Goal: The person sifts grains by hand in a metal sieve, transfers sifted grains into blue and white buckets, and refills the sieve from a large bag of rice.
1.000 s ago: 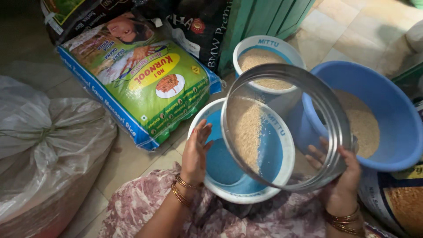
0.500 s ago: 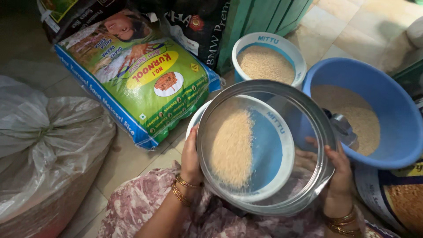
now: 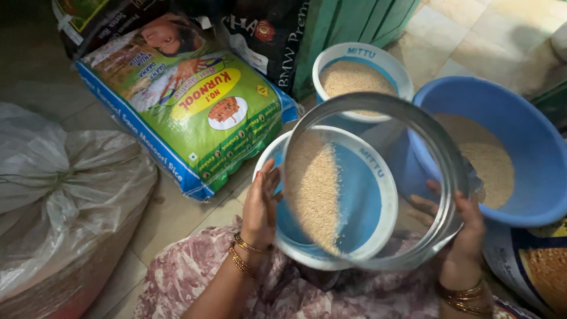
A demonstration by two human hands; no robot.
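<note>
Here, hands (image 3: pixel 263 207) gripping tilted sieve (image 3: pixel 440 159), seemingly firmly

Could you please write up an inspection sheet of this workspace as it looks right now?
Surface: tiled floor, partly bare.
Job's things: round metal sieve held tilted over a blue-and-white bucket; grain gathered on the sieve's left side.
Clutter: a second bucket of grain, blue tub, green printed sack, clear plastic sack.
Grippers: left hand and right hand grip the sieve's rim.
Cables: nothing seen.
Surroundings: dark sacks behind.
</note>
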